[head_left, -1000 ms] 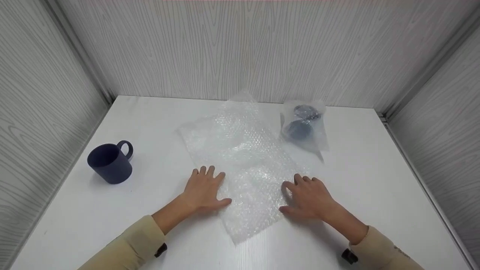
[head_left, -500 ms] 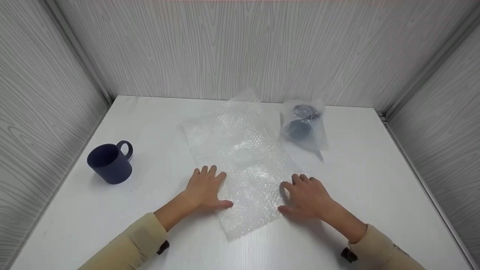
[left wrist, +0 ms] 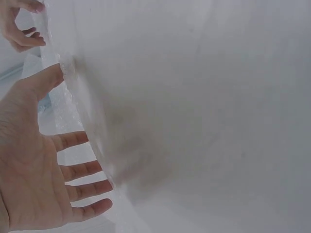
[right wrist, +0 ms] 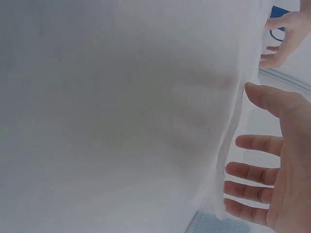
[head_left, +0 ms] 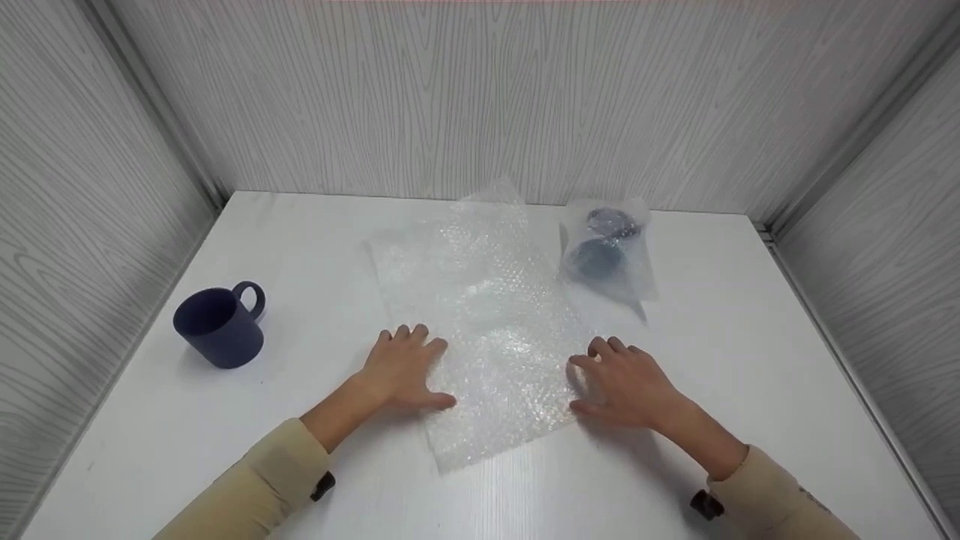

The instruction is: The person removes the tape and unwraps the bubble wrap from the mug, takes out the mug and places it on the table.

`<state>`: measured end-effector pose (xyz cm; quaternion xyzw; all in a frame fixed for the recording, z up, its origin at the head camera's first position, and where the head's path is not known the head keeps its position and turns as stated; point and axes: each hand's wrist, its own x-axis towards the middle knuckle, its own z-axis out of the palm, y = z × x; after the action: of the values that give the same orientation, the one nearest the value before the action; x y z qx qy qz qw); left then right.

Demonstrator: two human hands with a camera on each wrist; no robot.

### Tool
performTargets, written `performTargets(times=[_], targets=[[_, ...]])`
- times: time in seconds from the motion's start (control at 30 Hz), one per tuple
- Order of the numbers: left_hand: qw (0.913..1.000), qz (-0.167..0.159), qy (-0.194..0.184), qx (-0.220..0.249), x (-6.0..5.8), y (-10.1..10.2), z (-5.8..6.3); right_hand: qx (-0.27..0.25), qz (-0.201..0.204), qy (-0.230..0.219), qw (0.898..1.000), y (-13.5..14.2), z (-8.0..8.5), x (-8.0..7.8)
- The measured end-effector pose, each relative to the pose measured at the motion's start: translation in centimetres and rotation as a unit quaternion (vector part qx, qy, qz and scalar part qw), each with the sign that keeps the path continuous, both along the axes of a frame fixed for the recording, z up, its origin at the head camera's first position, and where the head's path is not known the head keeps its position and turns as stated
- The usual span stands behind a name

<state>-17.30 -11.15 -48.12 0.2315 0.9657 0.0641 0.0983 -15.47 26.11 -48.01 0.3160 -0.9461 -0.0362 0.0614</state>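
A clear sheet of bubble wrap point(head_left: 487, 300) lies aslant on the white table between the two hands, one corner toward the back wall. My left hand point(head_left: 405, 371) is spread at its left edge, with the thumb over the wrap. At the right edge my right hand point(head_left: 630, 386) has its fingertips and thumb touching the wrap, fingers slightly bent. In the left wrist view, the left thumb and fingers point(left wrist: 77, 170) reach the sheet's edge without curling round it. The right wrist view shows the right fingers point(right wrist: 250, 172) apart and extended along the border.
A dark blue mug point(head_left: 221, 326) stands on the left of the white table point(head_left: 360, 495), handle toward the back. At the back right lies a bubble-wrap pouch point(head_left: 634, 277) with dark blue, rounded contents. Wood-patterned panels point(head_left: 480, 97) enclose the back and both sides.
The bubble wrap has turned slightly, its near corner going left and its far corner right. Over the last half second the right hand has shifted a little right and the left hand a little left.
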Motion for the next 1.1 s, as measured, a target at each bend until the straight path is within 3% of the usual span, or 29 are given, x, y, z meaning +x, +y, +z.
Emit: performTargets(times=[0.3,0.57,1.1], targets=[[0.9997,-0.019,-0.013,-0.004,-0.8,-1.1,0.2,-0.018,0.013,-0.041,0.999,0.9,0.2,-0.9],[0.9992,-0.017,-0.037,-0.001,-1.4,-2.1,0.4,-0.01,0.013,-0.076,0.997,0.9,-0.3,-1.1],[0.9983,0.013,-0.055,0.016,-2.5,-3.6,0.5,0.004,0.041,-0.07,0.997,-0.9,-0.6,-0.7]])
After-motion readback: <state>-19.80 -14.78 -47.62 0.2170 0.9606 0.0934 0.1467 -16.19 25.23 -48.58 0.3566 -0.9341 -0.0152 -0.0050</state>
